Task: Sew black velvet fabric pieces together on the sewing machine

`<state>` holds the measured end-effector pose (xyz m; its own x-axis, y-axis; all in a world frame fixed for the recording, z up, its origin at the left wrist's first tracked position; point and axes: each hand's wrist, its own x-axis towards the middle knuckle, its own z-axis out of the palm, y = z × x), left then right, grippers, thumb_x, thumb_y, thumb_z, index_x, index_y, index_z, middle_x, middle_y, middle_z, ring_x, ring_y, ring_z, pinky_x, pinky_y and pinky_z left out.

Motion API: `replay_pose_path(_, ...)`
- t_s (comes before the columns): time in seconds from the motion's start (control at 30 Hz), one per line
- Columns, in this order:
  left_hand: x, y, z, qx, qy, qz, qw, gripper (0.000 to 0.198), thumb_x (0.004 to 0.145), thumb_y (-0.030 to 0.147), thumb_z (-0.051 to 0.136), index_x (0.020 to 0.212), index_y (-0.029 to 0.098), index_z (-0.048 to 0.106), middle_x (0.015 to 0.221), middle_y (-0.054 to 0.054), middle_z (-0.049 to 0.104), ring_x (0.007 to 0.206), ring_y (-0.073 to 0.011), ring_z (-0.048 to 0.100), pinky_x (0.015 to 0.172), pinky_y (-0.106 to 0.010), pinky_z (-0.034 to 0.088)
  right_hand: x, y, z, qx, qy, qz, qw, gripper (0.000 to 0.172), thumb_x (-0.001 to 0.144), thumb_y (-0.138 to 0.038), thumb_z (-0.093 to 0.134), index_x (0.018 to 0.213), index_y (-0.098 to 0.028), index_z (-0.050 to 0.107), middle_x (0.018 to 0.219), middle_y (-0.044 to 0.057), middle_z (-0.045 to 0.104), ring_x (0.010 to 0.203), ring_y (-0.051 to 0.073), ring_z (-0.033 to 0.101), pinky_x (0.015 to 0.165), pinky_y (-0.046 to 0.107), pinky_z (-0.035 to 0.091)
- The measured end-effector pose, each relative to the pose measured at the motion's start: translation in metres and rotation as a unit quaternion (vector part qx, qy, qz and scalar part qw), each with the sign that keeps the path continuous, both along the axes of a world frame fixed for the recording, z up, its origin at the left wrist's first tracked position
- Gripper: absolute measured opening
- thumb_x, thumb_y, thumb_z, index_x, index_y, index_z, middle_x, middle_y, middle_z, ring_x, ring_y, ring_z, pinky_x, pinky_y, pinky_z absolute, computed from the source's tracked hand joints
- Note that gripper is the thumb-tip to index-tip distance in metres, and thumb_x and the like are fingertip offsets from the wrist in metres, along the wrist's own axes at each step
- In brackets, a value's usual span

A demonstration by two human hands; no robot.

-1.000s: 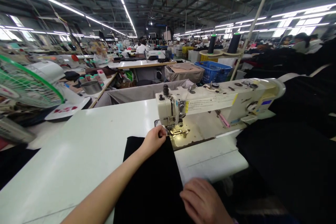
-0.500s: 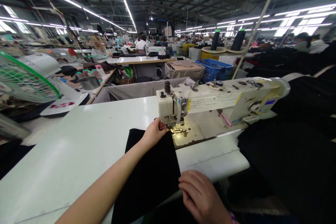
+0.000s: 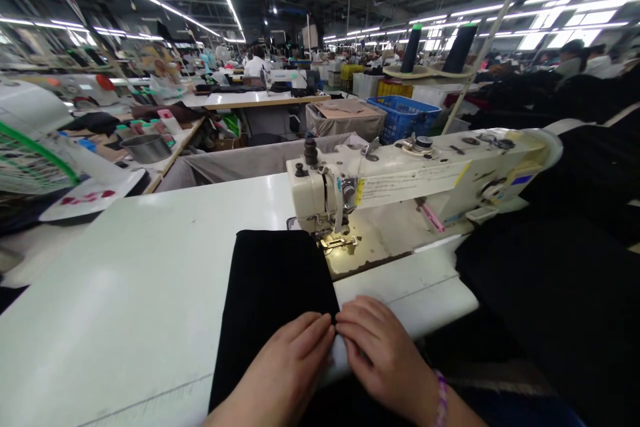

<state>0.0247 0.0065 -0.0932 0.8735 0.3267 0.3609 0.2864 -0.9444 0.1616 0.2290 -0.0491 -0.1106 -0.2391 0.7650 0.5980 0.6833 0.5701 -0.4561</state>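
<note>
A piece of black fabric (image 3: pixel 273 280) lies on the white sewing table (image 3: pixel 165 267), its far right corner at the needle area of a cream sewing machine (image 3: pixel 395 173). My left hand (image 3: pixel 295 353) is closed on the fabric's right edge near the table's front, fingertips pressed together. Facing it, my right hand (image 3: pixel 375 343) pinches the same edge, and the fingertips of both hands nearly meet. A purple and white band is on my right wrist. Between the hands the fabric edge is mostly covered by fingers.
A desk fan (image 3: pixel 35 153) with a green rim stands at the left. Dark cloth (image 3: pixel 555 300) is heaped on the right. Behind the machine are a blue basket (image 3: pixel 405 121), a cloth-covered box (image 3: pixel 345 121) and thread cones (image 3: pixel 411 50). People sit farther back.
My left hand has left the fabric's far corner beside the needle and come back toward me, to the edge beside my right hand. The right hand keeps its pinch. The view has shifted slightly.
</note>
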Motion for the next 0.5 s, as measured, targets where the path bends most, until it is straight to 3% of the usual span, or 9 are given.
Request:
replay_pose_path(0.27, 0.007, 0.05, 0.01, -0.012, -0.014, 0.004, 1.0, 0.029, 0.095, 0.011, 0.05, 0.118, 0.015, 0.068, 0.112, -0.012, 0.073, 0.106, -0.0249, 0.068, 0.093, -0.038, 0.061, 0.002, 0.043, 0.01, -0.046, -0.05, -0.004, 0.998, 0.028, 0.09, -0.005, 0.055, 0.109, -0.019, 0.069, 0.105, 0.008, 0.069, 0.104, 0.025, 0.058, 0.1, 0.047, 0.049)
replay_pose_path(0.5, 0.007, 0.085, 0.014, -0.047, -0.003, 0.02, 0.999, 0.028, 0.097, 0.018, 0.052, 0.118, 0.017, 0.07, 0.114, -0.013, 0.072, 0.108, -0.0263, 0.067, 0.093, -0.042, 0.06, 0.003, 0.078, 0.014, -0.071, -0.119, -0.06, 0.988, 0.018, 0.089, -0.009, 0.062, 0.1, -0.019, 0.073, 0.093, 0.005, 0.063, 0.094, 0.023, 0.055, 0.088, 0.039, 0.047)
